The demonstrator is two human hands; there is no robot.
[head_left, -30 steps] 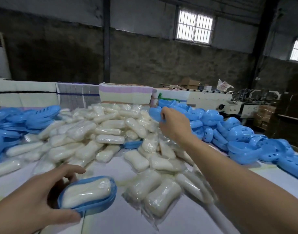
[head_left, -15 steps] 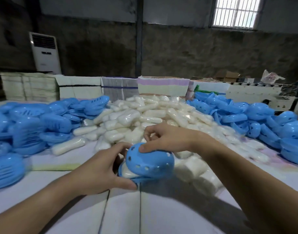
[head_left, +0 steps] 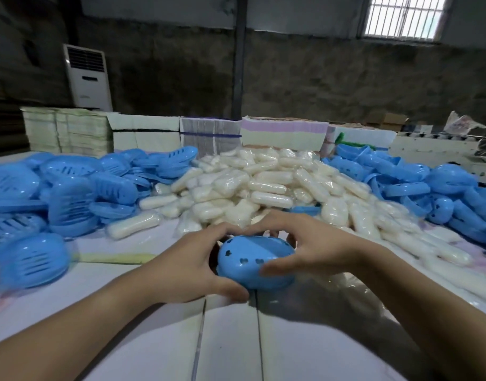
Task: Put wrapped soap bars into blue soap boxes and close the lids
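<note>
A blue soap box [head_left: 252, 261] with small holes in its lid sits at the centre of the white table, lid down over the base. My left hand [head_left: 186, 266] grips its left end, thumb under the front edge. My right hand [head_left: 316, 248] grips its right end, thumb across the lid's front. The soap inside is hidden. A large heap of wrapped soap bars [head_left: 263, 185] lies just behind the box.
Slotted blue box halves [head_left: 68, 193] are piled at the left, with one near the edge [head_left: 32, 261]. More blue lids [head_left: 442, 182] are heaped at the right. Stacks of flat cartons [head_left: 208, 133] line the table's far side. A white air conditioner [head_left: 87, 77] stands by the wall.
The lid, held tilted over the soap-filled base half a second ago, now sits flat on it. Both hands have closed in around the box's ends.
</note>
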